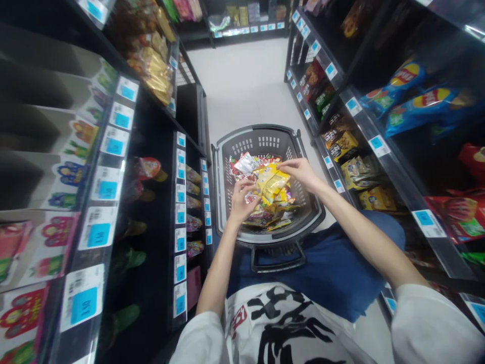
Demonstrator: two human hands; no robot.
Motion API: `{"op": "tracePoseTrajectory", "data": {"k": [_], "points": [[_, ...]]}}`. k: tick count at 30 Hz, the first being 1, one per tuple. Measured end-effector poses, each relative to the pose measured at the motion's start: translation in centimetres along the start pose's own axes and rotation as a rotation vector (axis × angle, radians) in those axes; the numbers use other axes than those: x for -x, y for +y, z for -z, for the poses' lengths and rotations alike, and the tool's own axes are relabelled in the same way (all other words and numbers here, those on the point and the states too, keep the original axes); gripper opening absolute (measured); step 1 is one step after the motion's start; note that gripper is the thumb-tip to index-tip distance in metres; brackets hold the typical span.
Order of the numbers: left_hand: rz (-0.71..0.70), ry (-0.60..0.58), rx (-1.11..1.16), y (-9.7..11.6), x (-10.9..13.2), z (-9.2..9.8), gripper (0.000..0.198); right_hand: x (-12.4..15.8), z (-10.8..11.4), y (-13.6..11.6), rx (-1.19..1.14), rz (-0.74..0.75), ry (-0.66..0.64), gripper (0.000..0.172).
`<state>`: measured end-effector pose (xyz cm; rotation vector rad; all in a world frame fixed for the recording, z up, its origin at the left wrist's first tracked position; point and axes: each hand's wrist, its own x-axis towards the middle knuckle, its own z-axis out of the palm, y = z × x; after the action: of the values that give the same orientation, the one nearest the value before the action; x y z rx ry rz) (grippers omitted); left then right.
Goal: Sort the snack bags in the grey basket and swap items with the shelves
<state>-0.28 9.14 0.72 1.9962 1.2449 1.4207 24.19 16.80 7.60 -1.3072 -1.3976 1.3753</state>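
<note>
While the right hand (299,173) pinches its upper right edge, the yellow packet (268,183) is mid-frame over a heap of snack packs (265,217) inside one grey basket (261,236). Long axis looks slanted, upper right to lower left; can't tell which end's the top. Left hand (242,199)'s loosely curled, thumb and fingers apart. Pale floor (242,76) up top, dark shelves (191,103) both sides, at least two blue chip bags (424,108) upper right.
</note>
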Motion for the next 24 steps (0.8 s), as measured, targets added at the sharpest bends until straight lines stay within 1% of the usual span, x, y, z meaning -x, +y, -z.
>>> {"op": "tracePoseTrajectory", "data": {"k": [2, 4, 5, 7, 8, 9, 11, 13, 15, 18, 20, 24], "points": [[-0.010, -0.025, 0.008, 0.1, 0.1, -0.1, 0.014, -0.1, 0.1, 0.1, -0.030, -0.053, -0.019, 0.012], [0.003, -0.034, 0.023, 0.0, 0.2, -0.3, 0.009, -0.1, 0.1, 0.1, -0.064, -0.092, -0.045, 0.019], [0.019, -0.028, 0.032, 0.0, 0.3, -0.3, 0.009, -0.1, 0.1, 0.0, -0.084, -0.109, -0.061, 0.025], [0.075, 0.010, 0.049, -0.3, 0.4, -0.5, 0.011, -0.1, 0.1, -0.2, -0.108, -0.113, -0.112, 0.042], [0.112, 0.038, 0.058, -0.5, 0.5, -0.5, 0.014, -0.1, 0.0, -0.3, -0.095, -0.087, -0.137, 0.050], [0.152, 0.067, 0.070, -0.7, 0.6, -0.6, 0.019, 0.0, 0.0, -0.3, -0.068, -0.046, -0.151, 0.054], [0.225, 0.114, 0.104, -1.0, 0.8, -0.8, 0.031, 0.0, -0.1, -0.1, 0.009, 0.057, -0.129, 0.053], [0.272, 0.135, 0.148, -1.2, 0.8, -1.0, 0.041, -0.2, -0.2, 0.4, 0.076, 0.128, -0.059, 0.046], [0.295, 0.130, 0.183, -1.2, 0.6, -1.1, 0.051, -0.5, -0.2, 0.9, 0.116, 0.161, 0.002, 0.040], [0.304, 0.097, 0.193, -1.1, 0.4, -1.0, 0.063, -0.9, -0.2, 1.5, 0.160, 0.194, 0.027, 0.034], [0.298, 0.072, 0.167, -1.2, 0.3, -0.8, 0.064, -0.9, -0.4, 1.5, 0.173, 0.203, -0.004, 0.031], [0.253, -0.032, 0.066, -1.3, 0.4, -0.5, 0.052, -0.1, -1.5, 1.0, 0.215, 0.218, -0.108, 0.023]]}}
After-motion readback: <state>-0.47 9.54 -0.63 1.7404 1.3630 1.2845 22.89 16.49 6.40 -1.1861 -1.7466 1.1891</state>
